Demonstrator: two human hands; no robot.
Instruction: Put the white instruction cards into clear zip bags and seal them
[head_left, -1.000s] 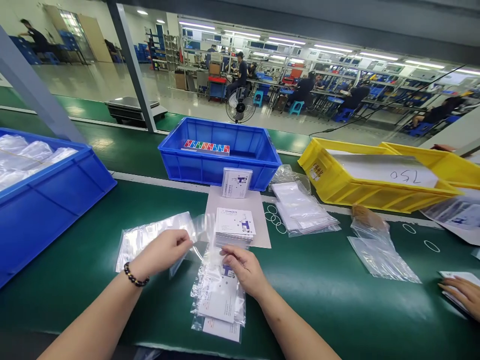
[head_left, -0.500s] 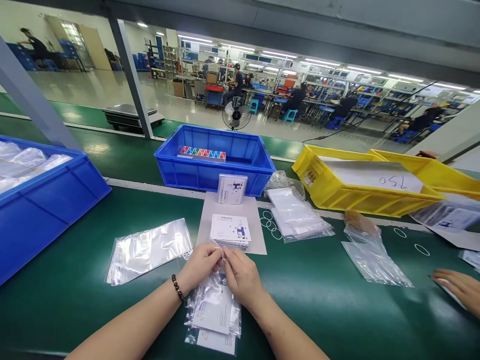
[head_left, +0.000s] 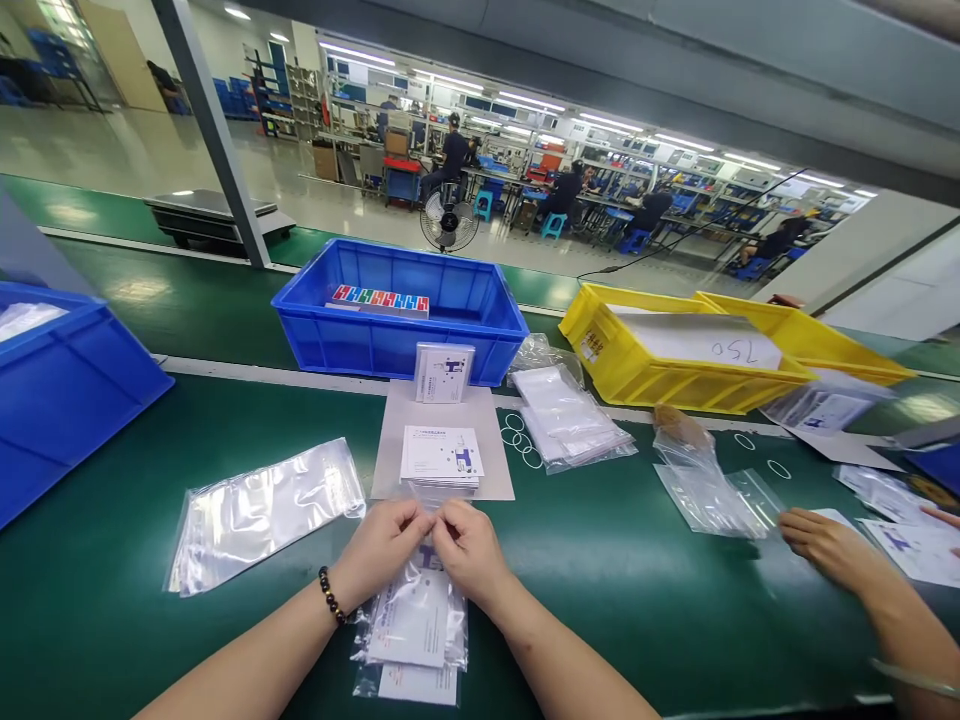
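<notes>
My left hand (head_left: 386, 550), with a beaded bracelet at its wrist, pinches the top of a clear plastic bag (head_left: 411, 630). Beside it my right hand (head_left: 469, 548) pinches the same bag, thumbs and fingertips almost meeting. Printed white booklets show through the plastic, and more bagged ones lie underneath, close to me. Just beyond my hands sits a stack of printed booklets (head_left: 441, 455) on a grey board (head_left: 491, 450). Another small bundle of booklets (head_left: 444, 374) leans upright against the blue bin. To the left lies a pile of flat clear bags (head_left: 270, 510).
A blue bin (head_left: 397, 345) holding colourful printed cards stands behind the board; another blue bin (head_left: 67, 390) is at left. White rings (head_left: 521, 440), bagged white sheets (head_left: 566, 415) and yellow bins (head_left: 690, 385) lie to the right. A co-worker's hand (head_left: 832, 545) touches a clear bag (head_left: 716, 495).
The view has turned to the right. My two hands have come closer together at the bag's top. The co-worker's hand has moved to the clear bags at right.
</notes>
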